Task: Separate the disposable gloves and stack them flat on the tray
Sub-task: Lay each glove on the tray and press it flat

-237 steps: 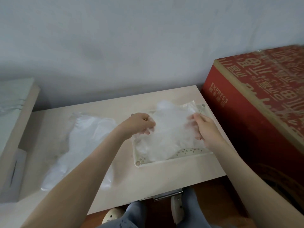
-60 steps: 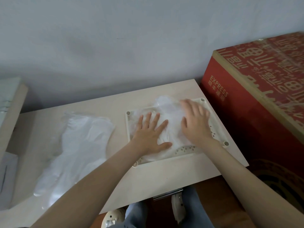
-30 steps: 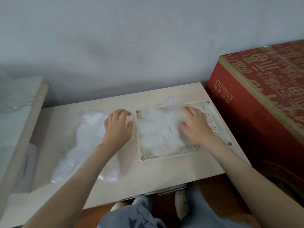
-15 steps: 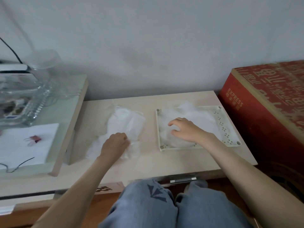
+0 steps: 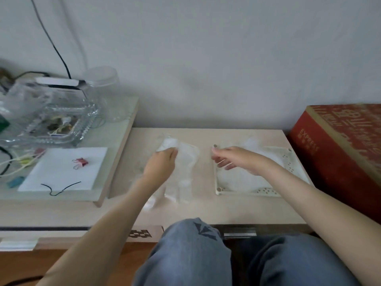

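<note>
1. The loose gloves lie in a clear, crumpled pile on the table, just left of the tray.
2. The left hand rests on the far end of that pile. Its fingers are curled tight round a bunched white glove, which pokes out beyond the knuckles.
3. The stacked gloves lie flat inside the tray, and one edge spills over its far rim.
4. The right hand hangs over the tray's near-left part. Its fingers are loose, point left past the rim and grasp nothing; they are near the bunched glove but apart from it.
5. A red box stands hard against the table's right side, close to the tray.
6. On the left a raised side shelf butts against the table. It carries a glass dish, a clear jar, a sheet of paper and a red binder clip.
7. The person's knees, in blue jeans, sit under the table's near edge.
</note>
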{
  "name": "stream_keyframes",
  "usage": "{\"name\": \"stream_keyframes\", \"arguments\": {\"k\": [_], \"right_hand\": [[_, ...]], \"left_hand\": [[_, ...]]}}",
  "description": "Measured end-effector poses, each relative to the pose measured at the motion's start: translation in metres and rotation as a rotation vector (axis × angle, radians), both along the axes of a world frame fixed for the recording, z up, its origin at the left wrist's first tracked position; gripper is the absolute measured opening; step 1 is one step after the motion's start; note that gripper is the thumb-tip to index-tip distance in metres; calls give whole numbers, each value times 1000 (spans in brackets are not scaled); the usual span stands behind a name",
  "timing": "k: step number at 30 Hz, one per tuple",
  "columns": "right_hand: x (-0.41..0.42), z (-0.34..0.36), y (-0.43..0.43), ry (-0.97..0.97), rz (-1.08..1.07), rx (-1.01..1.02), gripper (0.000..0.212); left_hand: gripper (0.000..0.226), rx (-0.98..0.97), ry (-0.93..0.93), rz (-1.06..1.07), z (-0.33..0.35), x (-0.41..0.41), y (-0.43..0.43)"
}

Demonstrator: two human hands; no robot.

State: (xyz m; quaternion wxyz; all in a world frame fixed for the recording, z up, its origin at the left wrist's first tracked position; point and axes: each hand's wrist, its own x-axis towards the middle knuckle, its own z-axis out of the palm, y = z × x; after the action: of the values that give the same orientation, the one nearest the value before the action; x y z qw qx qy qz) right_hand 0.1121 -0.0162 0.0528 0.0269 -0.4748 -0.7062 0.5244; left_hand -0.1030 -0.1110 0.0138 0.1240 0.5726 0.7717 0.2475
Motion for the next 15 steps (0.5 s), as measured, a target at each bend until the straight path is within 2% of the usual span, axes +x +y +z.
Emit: {"name": "stream_keyframes", "arguments": {"k": [4, 7, 10, 13, 15], "right_hand": [[-11, 26, 4, 285, -208, -298, 59], [-4, 41, 6, 455, -265, -412, 63], [15, 52, 2, 608, -312, -429, 52], [39, 49, 1, 716, -307, -344, 22], [55, 43, 3, 803, -360, -296, 17]], "left_hand": [[32, 137, -57, -148, 48, 27, 15], [30, 163, -115, -422, 73, 60, 27], [39, 183, 30, -690, 77, 85, 36], [40, 207, 172, -824, 71, 102, 44], [35, 213, 104, -869, 67, 112, 49]]}}
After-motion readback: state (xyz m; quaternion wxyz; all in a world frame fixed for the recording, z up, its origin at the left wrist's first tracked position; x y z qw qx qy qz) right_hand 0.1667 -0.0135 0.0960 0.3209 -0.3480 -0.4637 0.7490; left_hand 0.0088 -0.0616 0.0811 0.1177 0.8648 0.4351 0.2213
